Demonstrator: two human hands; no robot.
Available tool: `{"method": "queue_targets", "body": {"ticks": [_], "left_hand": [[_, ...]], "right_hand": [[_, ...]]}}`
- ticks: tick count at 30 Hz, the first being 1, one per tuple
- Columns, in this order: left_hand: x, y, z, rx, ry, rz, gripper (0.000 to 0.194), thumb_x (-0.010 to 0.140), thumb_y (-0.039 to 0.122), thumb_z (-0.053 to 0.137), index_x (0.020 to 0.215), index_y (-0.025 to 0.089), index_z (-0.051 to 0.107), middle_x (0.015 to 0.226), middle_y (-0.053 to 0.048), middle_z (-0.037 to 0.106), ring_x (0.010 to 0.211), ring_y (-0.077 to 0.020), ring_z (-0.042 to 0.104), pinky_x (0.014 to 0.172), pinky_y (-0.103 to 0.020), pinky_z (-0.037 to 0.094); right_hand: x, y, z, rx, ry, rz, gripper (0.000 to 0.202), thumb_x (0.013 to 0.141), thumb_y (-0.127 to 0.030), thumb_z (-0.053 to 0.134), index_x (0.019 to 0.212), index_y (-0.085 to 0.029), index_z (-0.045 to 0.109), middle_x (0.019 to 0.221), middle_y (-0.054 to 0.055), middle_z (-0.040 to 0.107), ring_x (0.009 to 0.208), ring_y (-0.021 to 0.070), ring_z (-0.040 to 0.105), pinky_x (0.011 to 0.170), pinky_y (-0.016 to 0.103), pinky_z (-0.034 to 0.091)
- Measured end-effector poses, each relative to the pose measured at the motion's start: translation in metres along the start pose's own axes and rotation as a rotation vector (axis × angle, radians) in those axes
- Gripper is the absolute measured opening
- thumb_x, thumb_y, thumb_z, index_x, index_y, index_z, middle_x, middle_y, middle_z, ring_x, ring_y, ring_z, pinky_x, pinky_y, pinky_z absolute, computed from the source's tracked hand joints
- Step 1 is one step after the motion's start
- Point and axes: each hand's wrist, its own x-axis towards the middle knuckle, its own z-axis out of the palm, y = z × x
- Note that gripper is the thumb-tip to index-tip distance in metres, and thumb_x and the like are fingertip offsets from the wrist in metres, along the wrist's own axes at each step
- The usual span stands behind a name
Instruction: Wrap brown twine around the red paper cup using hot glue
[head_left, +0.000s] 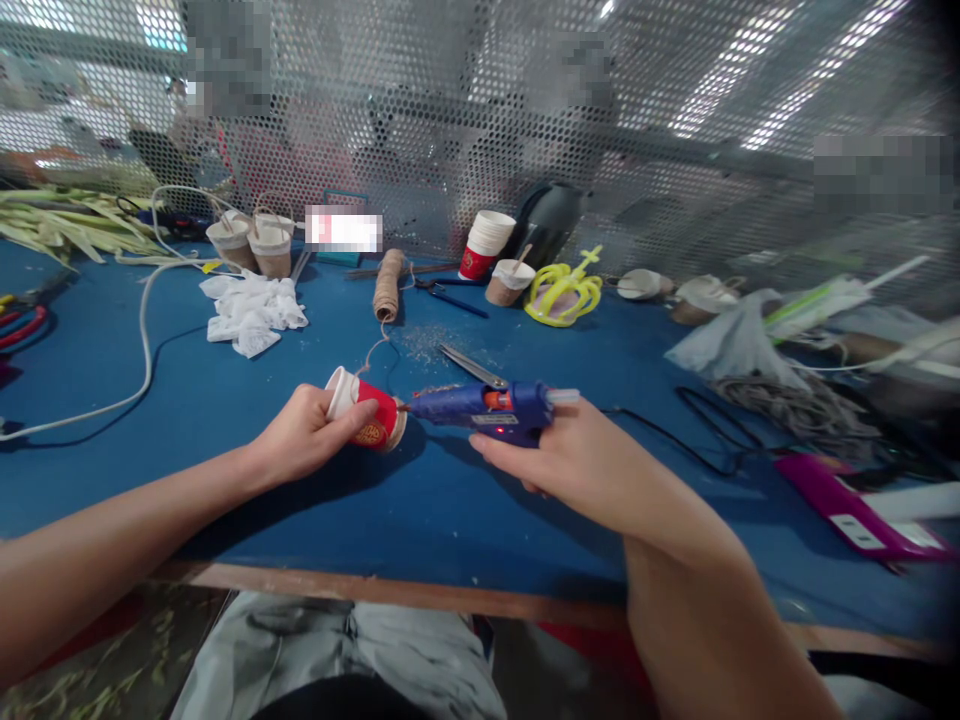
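While left hand (319, 430) clasps cup (381, 412), right hand (551, 455) grips glue gun (480, 405)! Twine (398, 432) apparently rings only the bottom; sides bare.

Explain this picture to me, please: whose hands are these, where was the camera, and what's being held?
There's no machine here, just one person's two bare hands. The single picture comes from a camera worn on that person's head, looking forward and down. The left hand holds a red and white paper cup tipped sideways. The right hand grips a blue glue gun, pointed at the cup's base. On the blue table are a roll of twine, a stack of cups and a yellow crown.
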Motion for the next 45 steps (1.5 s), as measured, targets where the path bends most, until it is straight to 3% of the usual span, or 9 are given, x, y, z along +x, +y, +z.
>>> {"method": "queue_targets", "body": {"ticks": [10, 26, 36, 42, 45], "left_hand": [[0.0, 0.001, -0.001, 0.007, 0.01, 0.018, 0.044, 0.079, 0.047, 0.04, 0.047, 0.016, 0.036, 0.052, 0.003, 0.027, 0.05, -0.0076, 0.023, 0.042, -0.021, 0.02], [0.001, -0.004, -0.001, -0.046, 0.015, -0.039, 0.045, 0.078, 0.048, 0.043, 0.051, 0.013, 0.048, 0.051, 0.003, 0.03, 0.049, -0.0078, 0.023, 0.042, -0.021, 0.021], [0.001, 0.005, 0.0, -0.148, 0.012, -0.029, 0.038, 0.077, 0.041, 0.048, 0.055, 0.011, 0.057, 0.051, 0.001, 0.047, 0.049, -0.0081, 0.034, 0.042, -0.019, 0.029], [0.001, 0.004, -0.001, -0.117, 0.063, -0.039, 0.04, 0.076, 0.044, 0.046, 0.05, 0.014, 0.045, 0.049, 0.004, 0.034, 0.048, -0.0071, 0.028, 0.041, -0.019, 0.023], [0.0, 0.006, -0.003, -0.112, 0.116, 0.0, 0.042, 0.077, 0.041, 0.046, 0.046, 0.018, 0.032, 0.047, 0.006, 0.024, 0.045, -0.0057, 0.02, 0.039, -0.02, 0.018]], "right_hand": [[-0.001, 0.0, 0.0, 0.012, 0.002, -0.016, 0.025, 0.073, -0.028, 0.055, 0.05, -0.022, 0.051, 0.032, -0.007, 0.043, 0.035, 0.0105, 0.042, 0.043, 0.025, 0.036], [-0.003, 0.001, 0.0, 0.013, -0.016, -0.037, 0.015, 0.072, -0.028, 0.055, 0.061, -0.019, 0.054, 0.056, -0.003, 0.056, 0.048, 0.0102, 0.046, 0.048, 0.023, 0.038], [-0.004, 0.005, 0.003, -0.07, -0.032, -0.037, 0.023, 0.072, -0.035, 0.056, 0.056, -0.02, 0.05, 0.052, -0.002, 0.055, 0.048, 0.0118, 0.048, 0.046, 0.025, 0.037], [0.0, 0.004, -0.006, 0.167, -0.131, 0.142, 0.027, 0.073, -0.038, 0.058, 0.055, -0.019, 0.051, 0.039, -0.005, 0.048, 0.035, 0.0089, 0.044, 0.039, 0.022, 0.037], [0.005, 0.008, -0.01, 0.363, -0.131, 0.141, 0.023, 0.073, -0.039, 0.06, 0.066, -0.017, 0.057, 0.04, -0.006, 0.047, 0.036, 0.0079, 0.043, 0.04, 0.021, 0.037]]}}
